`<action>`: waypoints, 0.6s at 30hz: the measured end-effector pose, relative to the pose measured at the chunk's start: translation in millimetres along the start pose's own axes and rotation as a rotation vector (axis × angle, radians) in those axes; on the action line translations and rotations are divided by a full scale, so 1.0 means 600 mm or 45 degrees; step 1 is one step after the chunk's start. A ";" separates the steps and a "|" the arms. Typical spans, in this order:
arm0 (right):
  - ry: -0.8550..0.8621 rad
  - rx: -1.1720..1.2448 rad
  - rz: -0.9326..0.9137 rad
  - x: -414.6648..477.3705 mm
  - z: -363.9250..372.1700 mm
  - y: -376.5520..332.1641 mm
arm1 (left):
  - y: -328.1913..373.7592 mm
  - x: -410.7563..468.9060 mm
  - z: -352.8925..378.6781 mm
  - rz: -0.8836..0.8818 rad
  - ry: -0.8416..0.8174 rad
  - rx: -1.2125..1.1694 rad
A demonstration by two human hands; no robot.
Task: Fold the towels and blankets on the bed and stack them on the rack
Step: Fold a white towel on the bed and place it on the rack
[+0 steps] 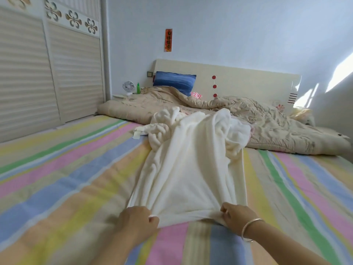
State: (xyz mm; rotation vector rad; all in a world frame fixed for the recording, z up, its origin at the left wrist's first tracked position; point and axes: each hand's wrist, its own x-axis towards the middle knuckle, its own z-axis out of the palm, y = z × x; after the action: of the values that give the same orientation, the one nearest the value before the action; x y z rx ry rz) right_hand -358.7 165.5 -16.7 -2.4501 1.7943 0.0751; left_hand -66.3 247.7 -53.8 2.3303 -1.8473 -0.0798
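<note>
A cream-white fleece blanket lies stretched along the middle of the striped bed, its far end bunched in folds near the quilt. My left hand pinches the blanket's near edge at its left corner. My right hand, with a silver bracelet on the wrist, pinches the same edge at the right corner. The edge is pulled taut between both hands, just above the sheet. No rack is in view.
A beige quilt lies crumpled across the head of the bed, with a blue pillow against the headboard. A small fan and green bottle stand at the far left. Wardrobe doors line the left side.
</note>
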 end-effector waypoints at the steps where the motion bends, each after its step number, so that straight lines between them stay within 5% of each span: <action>1: -0.065 0.041 0.000 -0.024 -0.007 -0.002 | -0.002 -0.022 -0.003 0.002 -0.007 0.020; 8: -0.498 0.223 0.005 -0.231 -0.050 -0.011 | -0.001 -0.194 -0.064 0.010 -0.130 0.210; 14: -0.933 0.892 0.039 -0.390 -0.077 -0.013 | 0.022 -0.266 -0.129 -0.088 -0.485 0.319; 18: -0.621 1.229 0.159 -0.410 -0.076 0.013 | 0.065 -0.260 -0.153 -0.051 -0.484 0.152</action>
State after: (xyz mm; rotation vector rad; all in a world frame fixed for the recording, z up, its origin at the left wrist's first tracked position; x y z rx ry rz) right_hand -441.7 391.2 53.1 -1.4784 1.3058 -0.1414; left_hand -126.8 399.6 33.6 2.5780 -2.0176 -0.4596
